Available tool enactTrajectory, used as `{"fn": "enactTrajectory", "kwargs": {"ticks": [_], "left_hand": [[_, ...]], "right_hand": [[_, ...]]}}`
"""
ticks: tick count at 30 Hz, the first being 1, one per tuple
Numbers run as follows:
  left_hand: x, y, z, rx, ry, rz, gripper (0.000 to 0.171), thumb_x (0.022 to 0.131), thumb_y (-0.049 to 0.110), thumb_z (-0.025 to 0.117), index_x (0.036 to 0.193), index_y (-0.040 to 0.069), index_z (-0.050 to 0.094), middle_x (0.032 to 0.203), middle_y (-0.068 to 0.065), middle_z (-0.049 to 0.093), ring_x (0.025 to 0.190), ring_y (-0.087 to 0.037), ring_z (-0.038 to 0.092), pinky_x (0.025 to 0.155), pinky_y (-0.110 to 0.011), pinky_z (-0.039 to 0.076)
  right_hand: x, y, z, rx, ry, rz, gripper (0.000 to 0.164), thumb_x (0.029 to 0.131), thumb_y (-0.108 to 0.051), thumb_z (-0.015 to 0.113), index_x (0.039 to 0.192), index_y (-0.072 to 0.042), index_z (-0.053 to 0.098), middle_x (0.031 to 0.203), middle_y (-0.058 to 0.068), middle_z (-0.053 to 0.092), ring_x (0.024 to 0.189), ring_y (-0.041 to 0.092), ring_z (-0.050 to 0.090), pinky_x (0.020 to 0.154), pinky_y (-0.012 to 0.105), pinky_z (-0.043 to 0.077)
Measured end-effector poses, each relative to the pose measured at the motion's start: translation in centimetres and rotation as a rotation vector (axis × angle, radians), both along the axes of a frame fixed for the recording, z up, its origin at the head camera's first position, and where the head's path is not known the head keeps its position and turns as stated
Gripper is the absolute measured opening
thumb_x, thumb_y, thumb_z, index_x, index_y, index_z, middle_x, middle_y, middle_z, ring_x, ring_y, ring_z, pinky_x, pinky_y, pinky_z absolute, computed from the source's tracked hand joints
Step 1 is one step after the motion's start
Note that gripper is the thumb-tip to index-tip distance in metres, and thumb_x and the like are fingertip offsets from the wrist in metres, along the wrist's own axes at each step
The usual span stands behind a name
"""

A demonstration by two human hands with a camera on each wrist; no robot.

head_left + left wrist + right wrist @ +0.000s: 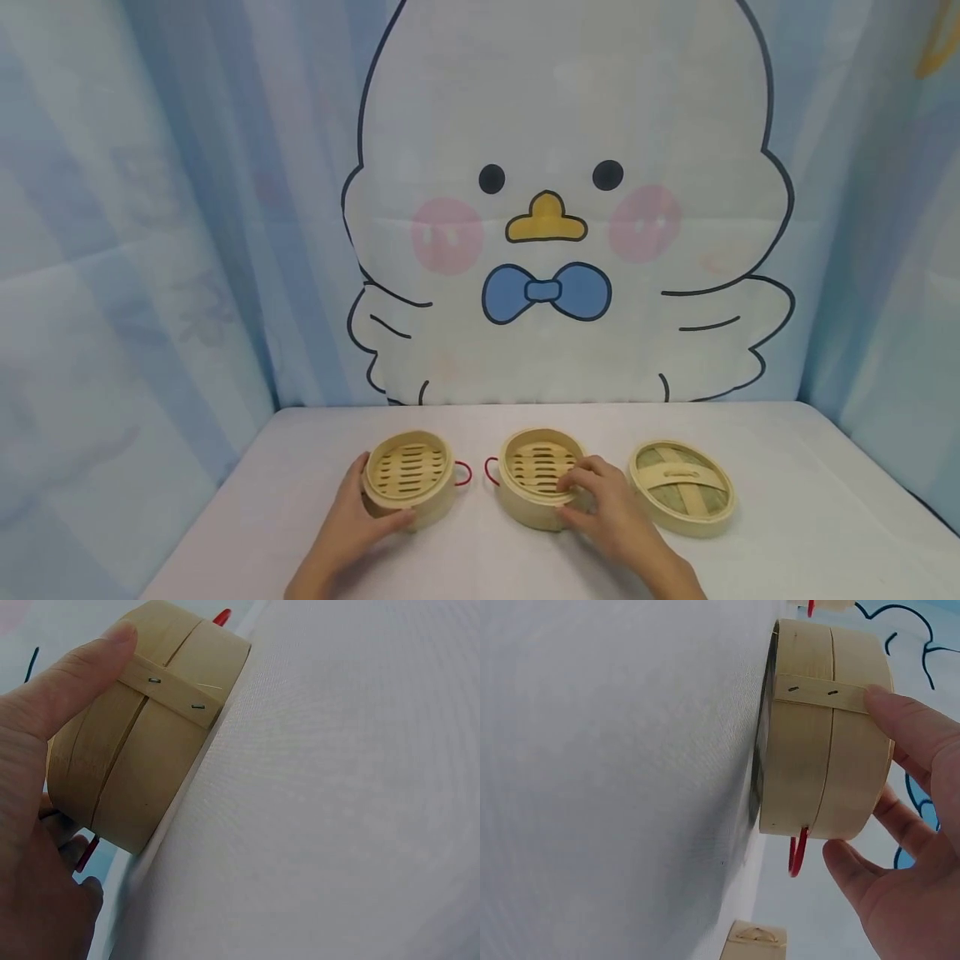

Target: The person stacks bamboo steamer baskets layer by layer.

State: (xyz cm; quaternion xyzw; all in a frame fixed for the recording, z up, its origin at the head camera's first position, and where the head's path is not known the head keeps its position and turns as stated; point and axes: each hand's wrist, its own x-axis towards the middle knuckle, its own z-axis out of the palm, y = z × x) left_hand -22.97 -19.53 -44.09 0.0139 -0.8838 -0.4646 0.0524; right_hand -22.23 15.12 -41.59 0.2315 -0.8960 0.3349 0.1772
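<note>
Two small round bamboo steamer baskets with slatted insides and red loop handles stand side by side in the head view. My left hand (354, 523) grips the left bamboo steamer basket (408, 468), thumb on its near wall and fingers round its left side. In the left wrist view the thumb presses the wall of that basket (150, 750) by a stapled strip. The right bamboo steamer basket (534, 463) is held at its right side by my right hand (613, 510). A thumb lies on its stapled strip in the right wrist view, where the basket's (825, 765) underside shows slightly.
A bamboo steamer lid (682, 488) with a strap handle lies to the right of the right hand. All stand on a white-covered table (465, 575). Behind it hangs a curtain (547, 350) with a cartoon bird; more curtain (112, 292) flanks the sides.
</note>
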Motion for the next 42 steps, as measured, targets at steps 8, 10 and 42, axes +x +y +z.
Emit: {"fn": "enactTrajectory", "kwargs": {"ticks": [8, 10, 42], "left_hand": [[-0.2, 0.1, -0.2, -0.009, -0.016, 0.021, 0.128, 0.056, 0.054, 0.084, 0.146, -0.001, 0.011, 0.148, -0.025, 0.018, 0.135, -0.042, 0.016, 0.106, -0.057, 0.016], [-0.1, 0.1, -0.2, -0.009, -0.010, 0.019, 0.127, 0.057, 0.053, 0.084, 0.146, -0.001, 0.012, 0.148, -0.026, 0.018, 0.135, -0.042, 0.017, 0.106, -0.057, 0.016], [0.0, 0.1, -0.1, 0.024, -0.012, 0.026, 0.125, 0.058, 0.052, 0.084, 0.146, 0.000, 0.013, 0.147, -0.025, 0.020, 0.134, -0.041, 0.019, 0.106, -0.057, 0.018]], "right_hand": [[0.0, -0.1, 0.0, -0.047, 0.058, 0.031, 0.030, 0.068, -0.013, 0.083, 0.086, -0.027, 0.064, 0.093, -0.016, 0.052, 0.089, 0.009, 0.050, 0.078, 0.037, 0.045], [0.0, -0.2, 0.1, -0.064, 0.095, 0.056, 0.031, 0.067, -0.012, 0.083, 0.086, -0.026, 0.064, 0.093, -0.015, 0.052, 0.086, 0.007, 0.050, 0.076, 0.034, 0.045], [-1.5, -4.3, 3.6, -0.201, 0.091, 0.069, 0.026, 0.072, -0.013, 0.082, 0.090, -0.021, 0.065, 0.099, -0.007, 0.052, 0.102, 0.018, 0.047, 0.089, 0.046, 0.038]]}}
